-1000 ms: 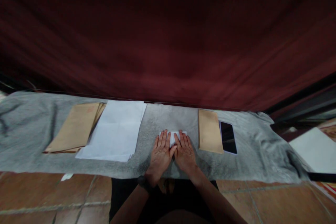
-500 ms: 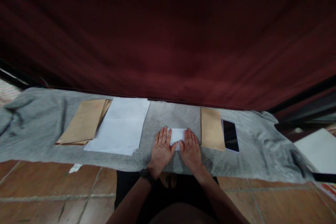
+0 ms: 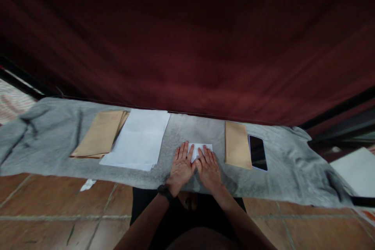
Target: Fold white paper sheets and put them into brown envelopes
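A small folded white sheet of paper (image 3: 200, 146) lies flat on the grey cloth in front of me, its lower part covered by my hands. My left hand (image 3: 181, 168) rests palm down on its left side, fingers stretched out. Over its right part, my right hand (image 3: 208, 168) lies flat with the fingers extended. The two thumbs come close together at the middle of the paper. Left of my hands is a stack of large white paper sheets (image 3: 137, 138). To the right lies a brown envelope (image 3: 238, 144), apart from my right hand.
A grey cloth (image 3: 190, 125) covers the long narrow table. A pile of brown envelopes (image 3: 101, 134) sits at the left, partly under the white sheets. A phone (image 3: 258, 152) lies beside the right envelope. Behind hangs a dark red curtain (image 3: 187, 54). A white scrap (image 3: 88, 184) is on the tiled floor.
My right hand has shifted left across the small paper, toward my left hand, uncovering its upper right corner. The left hand stays almost in place. The view has turned slightly.
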`<state>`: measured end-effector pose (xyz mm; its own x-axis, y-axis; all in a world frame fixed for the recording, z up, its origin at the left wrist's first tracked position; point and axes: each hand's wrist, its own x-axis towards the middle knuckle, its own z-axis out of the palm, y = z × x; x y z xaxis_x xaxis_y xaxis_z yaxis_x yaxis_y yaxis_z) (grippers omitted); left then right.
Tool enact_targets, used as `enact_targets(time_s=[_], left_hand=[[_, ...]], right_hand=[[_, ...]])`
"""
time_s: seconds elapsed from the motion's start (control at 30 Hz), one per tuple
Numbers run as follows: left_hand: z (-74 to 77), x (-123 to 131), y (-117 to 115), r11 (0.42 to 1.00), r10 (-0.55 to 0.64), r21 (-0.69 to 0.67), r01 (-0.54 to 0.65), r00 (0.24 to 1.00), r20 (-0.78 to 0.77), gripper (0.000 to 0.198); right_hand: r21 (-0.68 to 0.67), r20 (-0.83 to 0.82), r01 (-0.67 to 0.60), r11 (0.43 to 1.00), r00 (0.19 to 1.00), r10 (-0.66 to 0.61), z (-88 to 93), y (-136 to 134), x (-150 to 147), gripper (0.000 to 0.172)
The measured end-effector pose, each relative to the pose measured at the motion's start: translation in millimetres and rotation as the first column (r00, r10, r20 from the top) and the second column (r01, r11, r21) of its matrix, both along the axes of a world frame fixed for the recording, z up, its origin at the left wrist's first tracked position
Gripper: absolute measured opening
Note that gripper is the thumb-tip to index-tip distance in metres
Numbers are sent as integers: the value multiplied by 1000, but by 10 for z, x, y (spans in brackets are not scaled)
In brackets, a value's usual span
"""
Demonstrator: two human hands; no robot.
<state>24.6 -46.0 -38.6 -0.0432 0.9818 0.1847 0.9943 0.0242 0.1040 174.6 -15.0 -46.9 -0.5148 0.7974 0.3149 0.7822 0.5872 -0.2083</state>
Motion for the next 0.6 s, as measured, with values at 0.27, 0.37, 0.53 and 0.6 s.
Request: enact_targets(time_s=[0.27,0.37,0.53,0.6], left_hand=[[-22,-118,-222,996,14,83,-14,1000,-7,61],[-19,-129,-283,995,23,95,-23,1000,-3,60],[-25,-111,-282,995,38,96,-38,999,2,59],[-34,-111,-278,995,38,93,-37,999,-10,59]], right_hand=[[89,3,32,996,999,-33,-60,-3,100,52],[99,6,29,995,1000,-30,-100,9,103,52],[82,23,24,996,999,-26,-97,44,57,50],[72,37,4,997,999,-7,-81,50,32,51]])
